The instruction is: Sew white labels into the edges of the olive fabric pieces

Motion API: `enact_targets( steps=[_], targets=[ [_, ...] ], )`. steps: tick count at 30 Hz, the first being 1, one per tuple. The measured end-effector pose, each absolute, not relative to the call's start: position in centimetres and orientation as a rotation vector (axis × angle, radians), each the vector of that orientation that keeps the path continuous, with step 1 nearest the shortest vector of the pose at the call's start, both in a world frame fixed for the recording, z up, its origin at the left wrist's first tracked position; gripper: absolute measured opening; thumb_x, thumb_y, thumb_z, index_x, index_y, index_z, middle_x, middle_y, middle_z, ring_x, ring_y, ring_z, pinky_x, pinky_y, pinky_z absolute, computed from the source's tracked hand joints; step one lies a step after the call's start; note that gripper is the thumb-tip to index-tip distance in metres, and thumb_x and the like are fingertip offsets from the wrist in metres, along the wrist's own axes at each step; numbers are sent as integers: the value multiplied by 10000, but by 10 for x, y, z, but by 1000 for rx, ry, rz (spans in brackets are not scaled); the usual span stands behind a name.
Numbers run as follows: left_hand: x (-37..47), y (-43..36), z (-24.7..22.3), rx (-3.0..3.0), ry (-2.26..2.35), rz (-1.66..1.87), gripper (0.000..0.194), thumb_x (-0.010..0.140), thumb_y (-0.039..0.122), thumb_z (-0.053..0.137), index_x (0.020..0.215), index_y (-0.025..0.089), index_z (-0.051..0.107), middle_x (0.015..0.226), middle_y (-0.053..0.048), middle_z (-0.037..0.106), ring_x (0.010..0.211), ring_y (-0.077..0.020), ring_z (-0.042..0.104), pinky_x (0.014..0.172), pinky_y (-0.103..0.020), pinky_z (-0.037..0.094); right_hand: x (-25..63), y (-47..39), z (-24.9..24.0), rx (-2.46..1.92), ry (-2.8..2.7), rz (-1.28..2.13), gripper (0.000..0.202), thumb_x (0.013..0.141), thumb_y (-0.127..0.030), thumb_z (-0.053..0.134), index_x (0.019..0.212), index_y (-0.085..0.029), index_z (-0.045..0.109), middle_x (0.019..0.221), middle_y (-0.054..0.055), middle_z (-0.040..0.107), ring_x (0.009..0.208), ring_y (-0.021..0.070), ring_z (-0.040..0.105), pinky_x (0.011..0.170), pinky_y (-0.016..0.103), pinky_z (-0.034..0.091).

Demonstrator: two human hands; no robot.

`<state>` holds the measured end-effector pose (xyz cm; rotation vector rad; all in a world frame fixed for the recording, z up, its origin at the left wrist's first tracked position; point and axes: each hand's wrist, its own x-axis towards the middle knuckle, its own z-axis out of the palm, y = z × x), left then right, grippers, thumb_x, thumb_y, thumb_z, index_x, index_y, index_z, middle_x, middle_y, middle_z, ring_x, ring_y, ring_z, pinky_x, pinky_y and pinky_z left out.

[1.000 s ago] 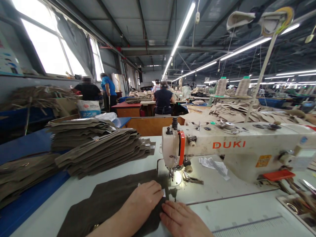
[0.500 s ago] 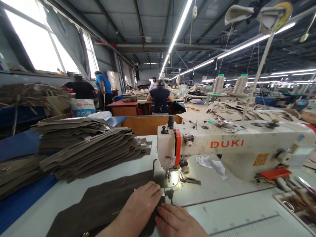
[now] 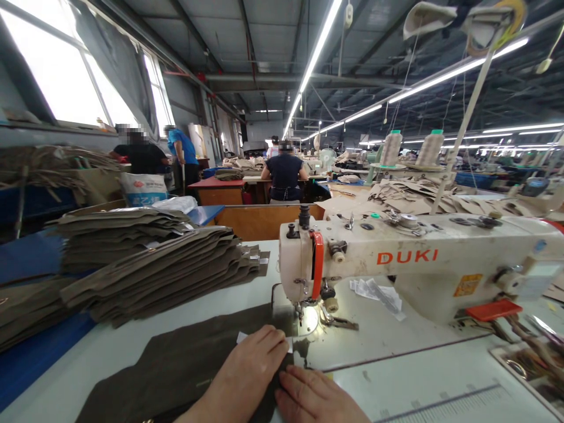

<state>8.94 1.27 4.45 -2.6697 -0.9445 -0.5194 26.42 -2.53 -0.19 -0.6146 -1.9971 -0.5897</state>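
A dark olive fabric piece point(image 3: 176, 352) lies on the pale table, its far corner close to the needle of the white sewing machine point(image 3: 343, 247). My left hand point(image 3: 258, 358) rests on the fabric, fingers pressed together over a small white label point(image 3: 289, 345) at its right edge. Beside it, my right hand point(image 3: 315, 393) lies with fingers together on the same edge, nearer the front. The undersides of the fingers are hidden on both hands.
Stacked olive pieces point(image 3: 176, 273) stand at the left. White labels point(image 3: 379, 294) lie under the machine arm. A tray point(image 3: 524, 376) with metal items is at the right. Several people are farther back, one seated in dark clothing point(image 3: 285, 176).
Both hands stay nearly in place on the fabric. More of a white label shows behind my left hand. The view has shifted slightly.
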Motion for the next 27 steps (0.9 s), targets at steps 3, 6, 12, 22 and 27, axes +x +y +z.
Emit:
enact_targets(
  steps=[3,6,12,22,27],
  targets=[
    [90,13,43,-2661,-937,-478,377,756,-106,516,986,167,638,1020,-31,692,952,-190,642,890,-292,525,264,-24,-7,-609,-1995,-582,196,1009,-189,460,988,-160,652,960,24,724,938,156,634,756,223,534],
    [91,13,44,-2667,-957,-459,360,769,-101,532,987,166,636,1016,-32,688,956,-188,642,893,-294,525,266,-24,-13,-619,-2046,-570,182,1009,-202,468,1020,-163,646,996,27,724,962,160,635,774,227,529],
    [92,5,47,-2686,-1019,-368,408,753,-88,510,1055,161,626,1064,-55,684,995,-207,633,881,-321,540,283,-23,19,-635,-2352,-189,189,973,-330,537,998,-184,656,1001,21,710,951,166,628,848,234,496],
    [71,-5,42,-2590,-802,-661,406,852,198,548,1256,157,563,1180,-65,694,1062,-183,649,947,-257,514,289,-3,68,-1208,-2562,143,181,892,-192,581,1051,-183,665,1008,58,643,975,236,563,871,330,460],
    [70,-4,41,-2567,-784,-597,439,850,194,554,1286,139,549,1237,-63,673,1114,-187,636,956,-271,512,290,0,58,-1177,-2539,30,138,899,-164,578,1006,-189,662,954,46,639,932,222,561,844,321,443]
  ],
)
